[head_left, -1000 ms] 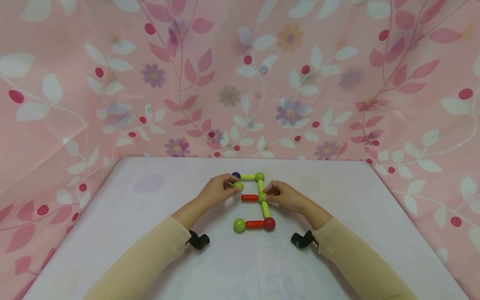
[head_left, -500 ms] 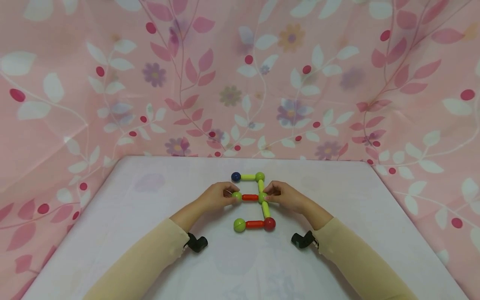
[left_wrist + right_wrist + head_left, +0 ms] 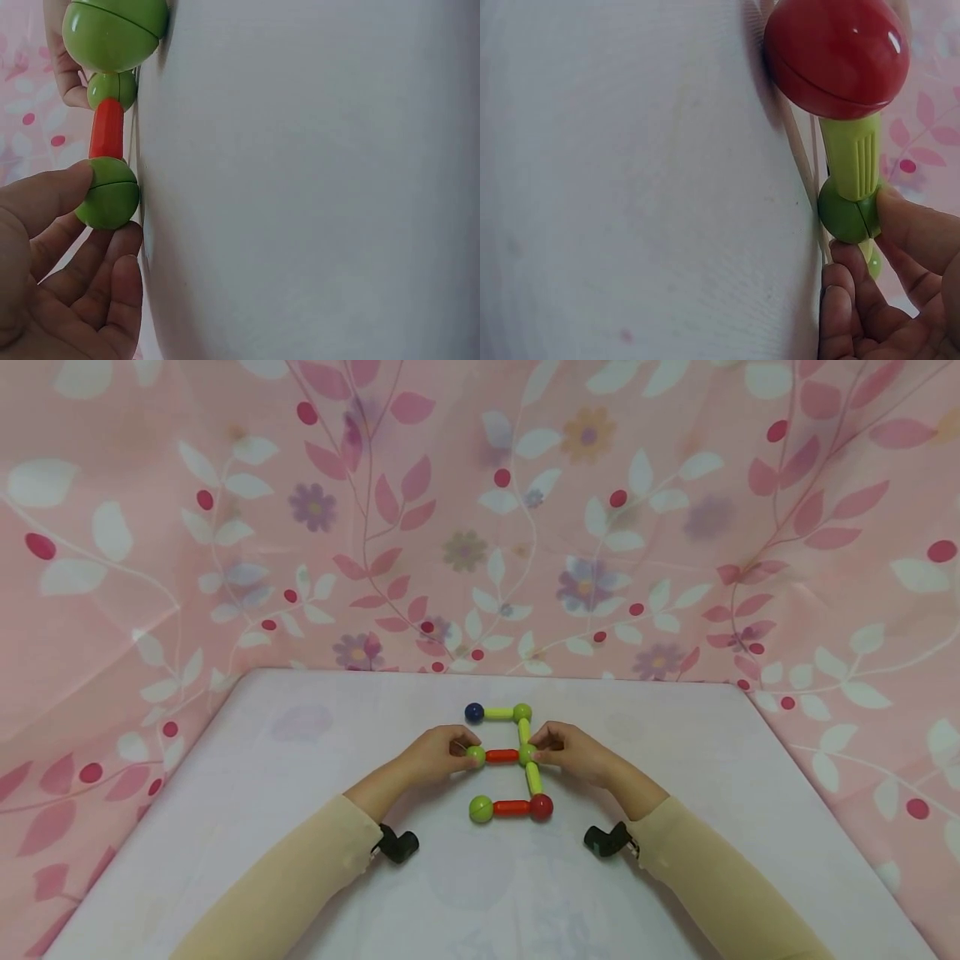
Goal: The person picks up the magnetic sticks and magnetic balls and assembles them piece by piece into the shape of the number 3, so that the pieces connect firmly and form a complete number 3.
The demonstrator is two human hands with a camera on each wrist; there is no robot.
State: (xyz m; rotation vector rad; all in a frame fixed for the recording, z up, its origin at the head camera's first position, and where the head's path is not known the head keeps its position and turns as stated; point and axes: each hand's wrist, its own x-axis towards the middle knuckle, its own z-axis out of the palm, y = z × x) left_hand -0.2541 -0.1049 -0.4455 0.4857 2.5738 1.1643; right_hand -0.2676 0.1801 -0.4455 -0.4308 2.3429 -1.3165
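Observation:
My left hand (image 3: 438, 753) pinches a green ball (image 3: 109, 196), which touches the free end of a red rod (image 3: 502, 756). At that rod's other end is another green ball (image 3: 846, 214), pinched between the thumb and fingers of my right hand (image 3: 573, 755). Yellow-green rods run from this middle ball, one (image 3: 524, 732) to a far green ball (image 3: 522, 712) and one (image 3: 855, 154) to a red ball (image 3: 541, 807). A further yellow-green rod (image 3: 498, 713) joins the far green ball to a dark blue ball (image 3: 474, 712).
Nearest the person, a second red rod (image 3: 512, 808) links the red ball to a green ball (image 3: 481, 809). All pieces lie on a white-covered table (image 3: 480, 893). A pink floral cloth (image 3: 465, 518) hangs behind it.
My left hand has brought its green ball toward the person, from beside the dark blue ball down to the end of the middle red rod. My right hand keeps its hold.

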